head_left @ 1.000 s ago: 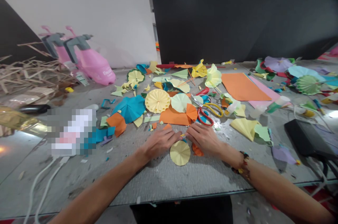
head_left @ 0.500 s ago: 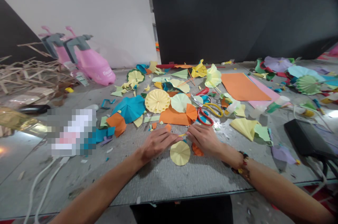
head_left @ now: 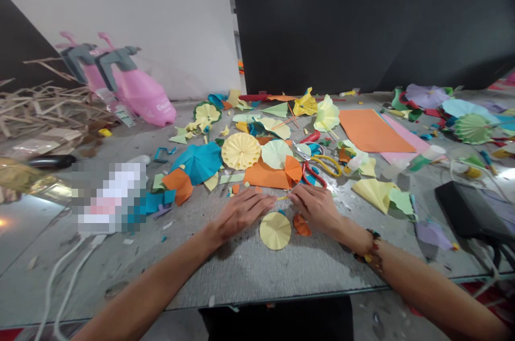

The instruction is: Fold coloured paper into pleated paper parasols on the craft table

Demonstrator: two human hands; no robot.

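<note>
past the hands, an orange sheet [head_left: 263,176], a pale green paper disc [head_left: 276,154] and red-handled scissors [head_left: 315,176] crowd the table [head_left: 237,276]; the sheet and handles sit just beyond the fingers. a pleated yellow disc [head_left: 275,230] lies on the near side, an orange scrap [head_left: 301,225] beside it, under the right hand [head_left: 317,208]. the thin yellow strip [head_left: 283,198] spans the small gap between both hands' fingertips: the right pinches one end; the left hand [head_left: 244,213] touches the other, though whether it grips i cannot tell. its long axis runs sideways, right end slightly farther away.
</note>
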